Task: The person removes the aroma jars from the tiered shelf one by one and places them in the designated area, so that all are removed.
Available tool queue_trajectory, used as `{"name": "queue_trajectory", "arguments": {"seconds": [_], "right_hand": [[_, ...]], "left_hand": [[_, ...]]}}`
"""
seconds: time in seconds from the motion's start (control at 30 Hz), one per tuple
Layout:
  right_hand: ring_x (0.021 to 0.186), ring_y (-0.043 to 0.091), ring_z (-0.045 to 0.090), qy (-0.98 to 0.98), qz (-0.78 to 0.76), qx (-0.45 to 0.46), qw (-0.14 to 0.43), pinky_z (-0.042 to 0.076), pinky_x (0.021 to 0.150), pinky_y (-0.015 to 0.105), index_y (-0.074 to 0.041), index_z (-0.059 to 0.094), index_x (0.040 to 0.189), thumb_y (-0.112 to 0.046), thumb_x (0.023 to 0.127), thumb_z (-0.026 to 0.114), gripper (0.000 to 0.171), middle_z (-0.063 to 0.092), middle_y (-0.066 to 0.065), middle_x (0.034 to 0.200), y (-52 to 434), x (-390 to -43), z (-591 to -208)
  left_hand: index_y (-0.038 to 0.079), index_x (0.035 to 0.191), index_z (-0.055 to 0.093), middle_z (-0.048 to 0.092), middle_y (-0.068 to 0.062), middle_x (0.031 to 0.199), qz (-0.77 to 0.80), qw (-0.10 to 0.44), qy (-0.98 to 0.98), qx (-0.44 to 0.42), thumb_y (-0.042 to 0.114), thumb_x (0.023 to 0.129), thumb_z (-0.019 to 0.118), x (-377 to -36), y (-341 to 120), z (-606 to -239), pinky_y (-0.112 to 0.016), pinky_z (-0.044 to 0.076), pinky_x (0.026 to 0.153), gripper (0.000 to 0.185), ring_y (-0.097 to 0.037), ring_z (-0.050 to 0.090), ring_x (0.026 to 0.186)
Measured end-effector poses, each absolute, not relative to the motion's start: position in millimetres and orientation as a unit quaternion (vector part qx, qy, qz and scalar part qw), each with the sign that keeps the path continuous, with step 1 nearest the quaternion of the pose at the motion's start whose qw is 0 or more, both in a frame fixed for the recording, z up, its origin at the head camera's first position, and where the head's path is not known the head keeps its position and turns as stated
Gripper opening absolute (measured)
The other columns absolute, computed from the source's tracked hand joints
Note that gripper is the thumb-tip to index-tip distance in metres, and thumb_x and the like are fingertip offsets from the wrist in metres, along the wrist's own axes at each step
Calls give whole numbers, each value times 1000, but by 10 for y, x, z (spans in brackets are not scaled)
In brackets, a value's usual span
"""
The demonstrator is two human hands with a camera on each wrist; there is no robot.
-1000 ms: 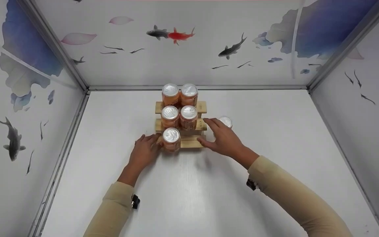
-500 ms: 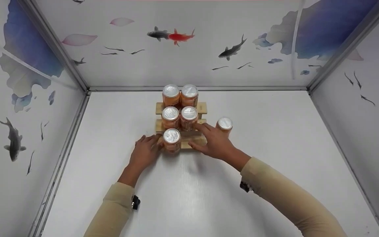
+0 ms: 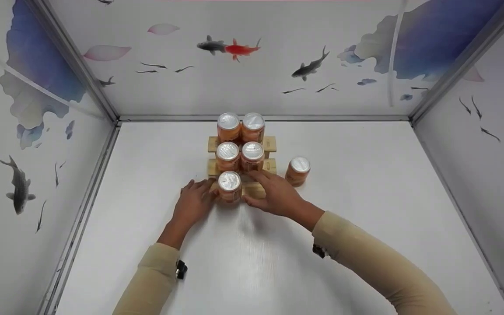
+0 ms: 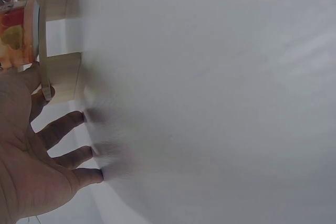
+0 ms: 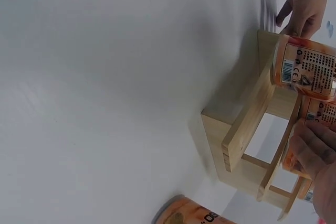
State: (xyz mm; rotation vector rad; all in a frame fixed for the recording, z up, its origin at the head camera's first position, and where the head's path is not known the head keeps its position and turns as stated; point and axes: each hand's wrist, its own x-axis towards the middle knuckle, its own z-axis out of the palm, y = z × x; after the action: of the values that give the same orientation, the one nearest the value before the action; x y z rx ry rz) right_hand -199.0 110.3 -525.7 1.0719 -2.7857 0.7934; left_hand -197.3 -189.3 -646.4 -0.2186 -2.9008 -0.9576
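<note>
A stepped wooden rack [image 3: 271,142] holds orange cans with silver lids: two on the top step, two on the middle step, one can [image 3: 229,186] at the left of the bottom step. My left hand [image 3: 196,197] lies with straight fingers on the table at the rack's left end, beside that can [image 4: 16,35]. My right hand [image 3: 271,190] rests over the free right half of the bottom step, its fingertips [image 5: 315,148] touching the middle step's right can. A loose can [image 3: 298,170] stands on the table just right of the rack.
White walls painted with fish enclose the white table on three sides, with metal frame bars at the corners. The rack [image 5: 247,119] stands at the middle back; the loose can [image 5: 191,214] is close beside it.
My right hand has moved left from beside the loose can onto the bottom step, uncovering that can. The left hand and all cans have stayed put.
</note>
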Motion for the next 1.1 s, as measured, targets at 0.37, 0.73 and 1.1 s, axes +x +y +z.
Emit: {"name": "queue_trajectory", "arguments": {"seconds": [0.37, 0.73, 1.1], "right_hand": [[133, 41, 70, -898, 283, 336, -8, 60, 105, 60, -5, 53, 160, -39, 101, 83, 74, 66, 19, 152, 959, -1951, -5310], [130, 32, 71, -889, 294, 349, 20, 62, 104, 53, -5, 52, 161, -43, 102, 82, 77, 67, 16, 150, 854, -1955, -5362], [142, 41, 64, -898, 297, 324, 7, 56, 114, 61, 0, 51, 160, -41, 101, 83, 79, 63, 23, 156, 764, -1941, -5332]], "left_hand": [[12, 152, 67, 70, -22, 149, -303, 30, -950, -68, 47, 114, 58, -1818, -1799, -6073, -87, 40, 112, 52, -63, 52, 147], [14, 153, 67, 70, -21, 151, -315, 40, -945, -72, 45, 113, 60, -1932, -1856, -6341, -87, 38, 115, 51, -63, 51, 148], [15, 155, 65, 66, -24, 154, -330, 13, -942, -63, 42, 113, 60, -1942, -1875, -6363, -86, 32, 120, 50, -64, 45, 152]]}}
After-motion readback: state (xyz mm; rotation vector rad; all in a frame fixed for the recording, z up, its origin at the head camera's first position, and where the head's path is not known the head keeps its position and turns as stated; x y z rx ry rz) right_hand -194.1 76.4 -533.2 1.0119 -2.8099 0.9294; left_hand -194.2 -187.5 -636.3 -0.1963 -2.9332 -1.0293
